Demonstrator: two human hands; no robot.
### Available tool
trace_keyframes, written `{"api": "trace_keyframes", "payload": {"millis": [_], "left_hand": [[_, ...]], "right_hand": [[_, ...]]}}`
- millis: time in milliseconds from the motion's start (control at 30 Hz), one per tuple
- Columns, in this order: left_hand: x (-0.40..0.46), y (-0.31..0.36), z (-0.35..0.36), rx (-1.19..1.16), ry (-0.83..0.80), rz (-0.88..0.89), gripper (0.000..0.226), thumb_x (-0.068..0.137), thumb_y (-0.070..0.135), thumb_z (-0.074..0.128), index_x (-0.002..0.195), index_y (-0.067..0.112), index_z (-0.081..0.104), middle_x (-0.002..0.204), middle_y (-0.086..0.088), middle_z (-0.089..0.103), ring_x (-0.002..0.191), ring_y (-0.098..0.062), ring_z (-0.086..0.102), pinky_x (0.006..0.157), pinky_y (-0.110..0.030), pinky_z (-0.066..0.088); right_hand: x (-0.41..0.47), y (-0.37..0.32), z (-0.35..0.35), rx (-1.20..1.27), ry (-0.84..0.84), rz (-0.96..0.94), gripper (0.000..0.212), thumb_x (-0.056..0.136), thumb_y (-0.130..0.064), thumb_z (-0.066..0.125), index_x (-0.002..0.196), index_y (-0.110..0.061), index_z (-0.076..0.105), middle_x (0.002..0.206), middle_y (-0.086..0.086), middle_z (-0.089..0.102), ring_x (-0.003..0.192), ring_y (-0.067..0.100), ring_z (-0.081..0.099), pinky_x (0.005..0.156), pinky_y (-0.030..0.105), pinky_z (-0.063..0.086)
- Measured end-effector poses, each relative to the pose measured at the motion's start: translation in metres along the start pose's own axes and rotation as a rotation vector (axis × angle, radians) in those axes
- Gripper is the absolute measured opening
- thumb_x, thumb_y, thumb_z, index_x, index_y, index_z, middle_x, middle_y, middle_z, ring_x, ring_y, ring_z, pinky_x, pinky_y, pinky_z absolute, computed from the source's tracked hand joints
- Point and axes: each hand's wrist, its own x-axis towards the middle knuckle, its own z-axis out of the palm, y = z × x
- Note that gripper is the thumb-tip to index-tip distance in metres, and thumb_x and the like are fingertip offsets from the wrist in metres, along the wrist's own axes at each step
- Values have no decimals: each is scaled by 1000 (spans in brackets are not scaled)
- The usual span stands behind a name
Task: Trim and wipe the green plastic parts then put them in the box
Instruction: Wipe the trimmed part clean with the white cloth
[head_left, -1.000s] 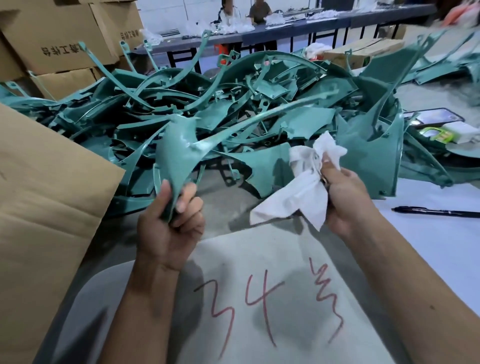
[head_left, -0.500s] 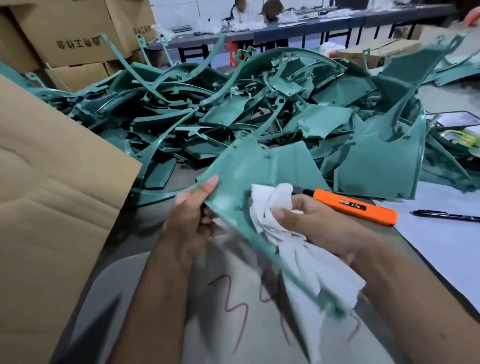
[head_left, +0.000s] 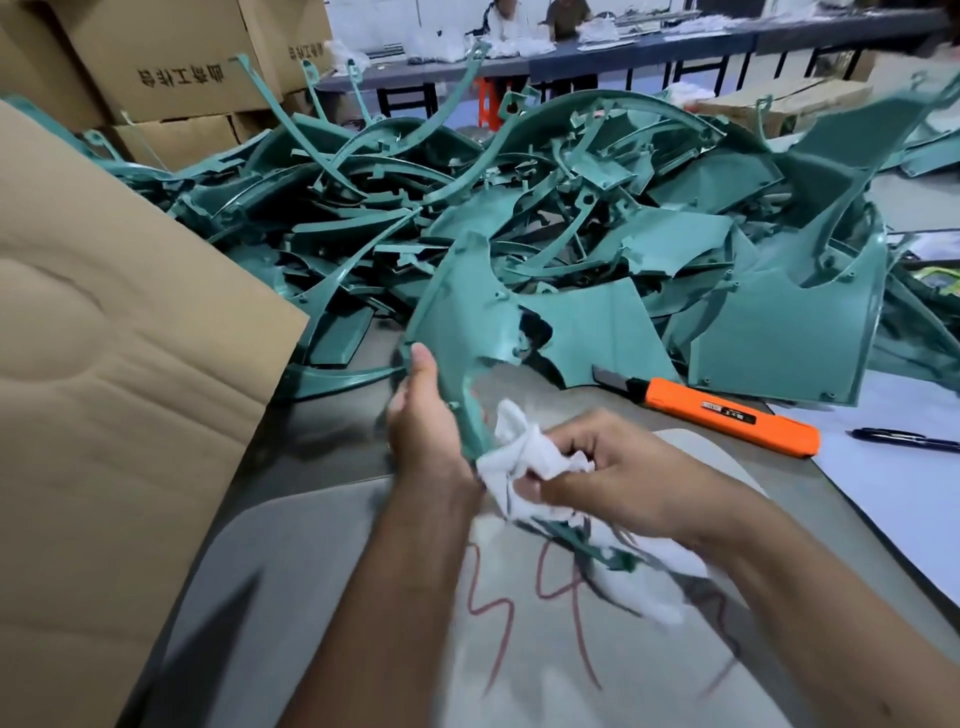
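Left hand (head_left: 423, 436) gripping a green plastic part (head_left: 467, 312) near the surface's (head_left: 322, 431) front edge, thumb up along its left rim, broad end raised toward the pile of green parts (head_left: 571, 197). Right hand (head_left: 613, 475) bunched round a white cloth (head_left: 524, 457), pressing it against the part's narrow lower strip. Hemmed in on the left by a cardboard flap (head_left: 119, 389); heaped parts across the back; an orange utility knife (head_left: 727, 413) and a black pen (head_left: 904, 440) toward the right edge. Only free room: the grey sheet (head_left: 337, 597) with red markings directly under the forearms.

Compared with half a second ago: part turned more upright, cloth slid to its lower strip, knife now fully uncovered rather than partly behind the right hand.

Lower tip of the part blurred and half buried in cloth. Left fingers hidden behind the part. Pen cut off at the right. Cardboard boxes (head_left: 171, 57) at the back left corner cropped by the top edge.
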Motion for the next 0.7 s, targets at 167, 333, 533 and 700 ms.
{"api": "trace_keyframes", "payload": {"millis": [167,333,533,700], "left_hand": [[10,16,-11,-115,-173,-103,48,104,54,48,76,14,53,53,-1,44,39,-11,38,37,-19,32],[9,18,-17,-252,-385,-177,56,108,50,39,62,18,46,45,7,35,30,-7,30,28,-19,25],[9,23,-21,-477,-415,-190,42,111,32,31,72,19,42,45,7,37,29,-5,31,25,-19,27],[-12,7,4,-248,-390,-233,54,106,44,35,91,4,68,75,-19,70,66,-28,70,62,-32,57]], "right_hand": [[-1,-3,-9,-9,-220,10,25,95,-23,78,73,-36,76,63,-17,54,58,0,43,58,15,33],[-11,2,-26,-54,-271,66,23,83,-51,77,83,-28,81,72,2,56,66,24,43,59,44,34],[-8,6,-31,451,441,-2,38,95,-45,62,64,-29,76,57,-10,65,48,1,56,49,15,42],[4,-4,9,421,267,113,60,83,-78,64,86,-19,77,80,9,73,65,24,60,55,34,41]]}}
